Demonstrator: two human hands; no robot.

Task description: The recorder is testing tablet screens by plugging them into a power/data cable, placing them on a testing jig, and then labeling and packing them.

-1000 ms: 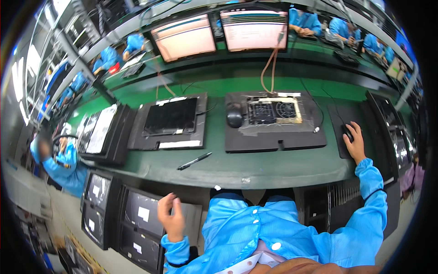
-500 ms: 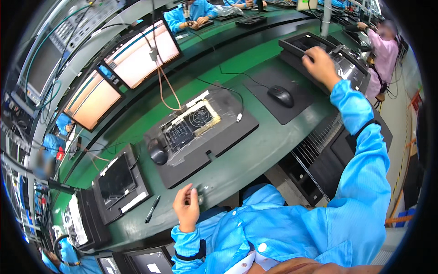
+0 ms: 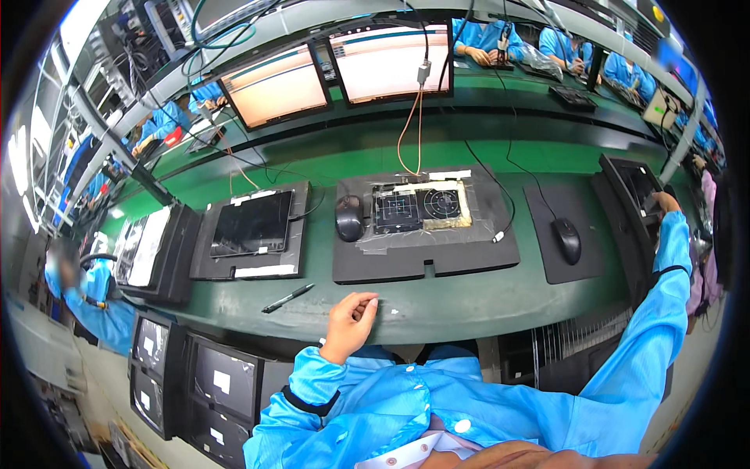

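My left hand (image 3: 351,324) hovers over the front edge of the green bench (image 3: 461,313), its fingers curled towards the thumb and no object showing in them. At the far right, my right arm is stretched out. My right hand (image 3: 669,202) is at the side of a black foam tray (image 3: 611,187), fingers bent around something small and greyish that I cannot make out. In front of me lies a black foam fixture (image 3: 469,259) holding a dark panel with target-like patterns (image 3: 414,208). A black mouse (image 3: 349,218) rests on the fixture's left part.
A second mouse (image 3: 566,241) sits on a dark mat (image 3: 544,266). Left are a pen (image 3: 288,298), a fixture with a black screen (image 3: 251,223) and stacked trays (image 3: 173,273). Two monitors (image 3: 391,62) stand behind; cables hang down. More trays (image 3: 226,375) are below left. Co-workers (image 3: 488,43) sit beyond.
My view has swung to the right, and the bench now appears more level. My right hand has come down from above the tray to its side. My left hand stays curled near the bench edge.
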